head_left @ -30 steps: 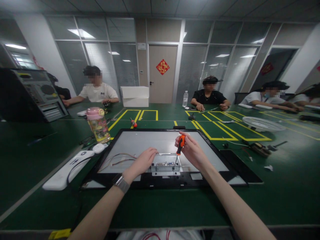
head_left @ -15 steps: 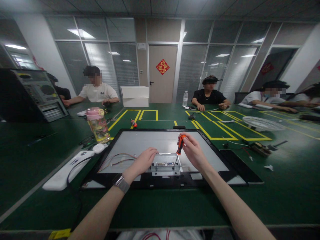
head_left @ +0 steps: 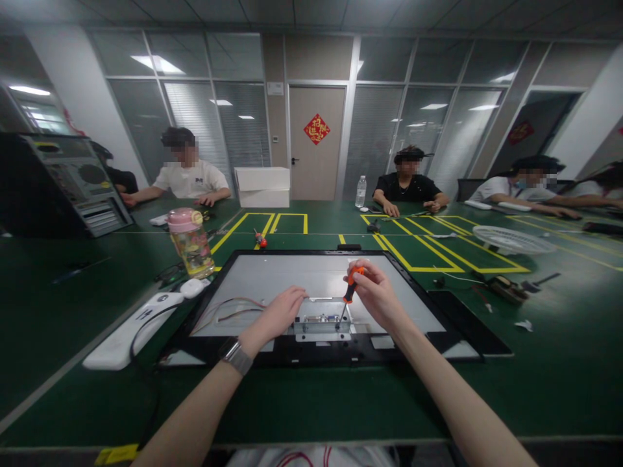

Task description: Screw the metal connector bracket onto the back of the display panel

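My right hand (head_left: 377,292) is closed around the orange-and-black handle of a screwdriver (head_left: 351,290). Its thin shaft slants down to the right end of a metal bracket (head_left: 316,328) with a small circuit board (head_left: 321,318) in it. My left hand (head_left: 280,314) lies at the bracket's left end, fingers stretched out and close together; its thumb is partly hidden. Under both hands, a black-framed display panel (head_left: 272,269) lies flat, its pale back facing up. Loose thin wires (head_left: 231,310) run across the panel left of my left hand.
Left of the panel are a white power strip (head_left: 131,331) with a black cable and a pink-lidded bottle (head_left: 189,243). A dark flat piece (head_left: 470,324) lies on the right. A computer case (head_left: 73,185) stands far left. Several people sit across the green table (head_left: 311,402).
The screwdriver handle and my right fingers have shifted slightly, with the shaft still at the bracket's right end. My left hand stays in place.
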`<action>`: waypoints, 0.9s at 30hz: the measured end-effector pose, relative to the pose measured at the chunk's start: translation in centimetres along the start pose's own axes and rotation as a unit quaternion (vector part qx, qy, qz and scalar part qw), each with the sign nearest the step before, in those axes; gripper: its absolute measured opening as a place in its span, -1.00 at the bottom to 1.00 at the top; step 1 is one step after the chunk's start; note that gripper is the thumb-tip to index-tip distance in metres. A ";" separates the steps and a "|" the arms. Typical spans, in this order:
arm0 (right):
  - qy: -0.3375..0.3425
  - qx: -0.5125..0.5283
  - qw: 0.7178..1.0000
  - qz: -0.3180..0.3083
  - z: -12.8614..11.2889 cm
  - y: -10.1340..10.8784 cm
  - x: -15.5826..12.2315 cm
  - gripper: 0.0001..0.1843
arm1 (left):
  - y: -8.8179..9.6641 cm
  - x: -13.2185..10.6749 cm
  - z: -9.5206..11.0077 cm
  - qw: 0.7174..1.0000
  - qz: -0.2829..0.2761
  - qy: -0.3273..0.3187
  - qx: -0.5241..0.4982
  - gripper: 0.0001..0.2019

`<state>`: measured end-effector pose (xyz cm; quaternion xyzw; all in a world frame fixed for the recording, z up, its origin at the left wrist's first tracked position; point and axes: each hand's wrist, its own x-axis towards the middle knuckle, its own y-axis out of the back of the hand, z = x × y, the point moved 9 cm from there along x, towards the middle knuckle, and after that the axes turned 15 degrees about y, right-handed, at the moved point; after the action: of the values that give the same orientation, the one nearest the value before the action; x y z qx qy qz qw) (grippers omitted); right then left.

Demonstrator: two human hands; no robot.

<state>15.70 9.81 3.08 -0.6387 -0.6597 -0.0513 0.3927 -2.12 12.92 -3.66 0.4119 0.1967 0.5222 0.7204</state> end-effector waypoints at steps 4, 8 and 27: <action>0.007 0.010 1.000 0.010 0.0 0.5 0.2 -0.82 | 0.0 0.0 0.0 1.000 0.003 0.000 0.004 -0.68; -0.024 0.021 0.999 -0.011 0.5 0.3 -0.1 -0.78 | 0.1 0.0 0.0 1.000 0.005 -0.001 0.006 -0.67; -0.044 0.035 0.997 -0.058 0.5 -1.2 -0.4 -0.73 | -0.2 0.2 -0.3 1.000 0.000 0.001 0.001 -0.67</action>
<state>14.34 9.52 3.02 -0.5870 -0.7135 -0.0232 0.3819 -2.20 13.20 -3.97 0.4118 0.1975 0.5227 0.7199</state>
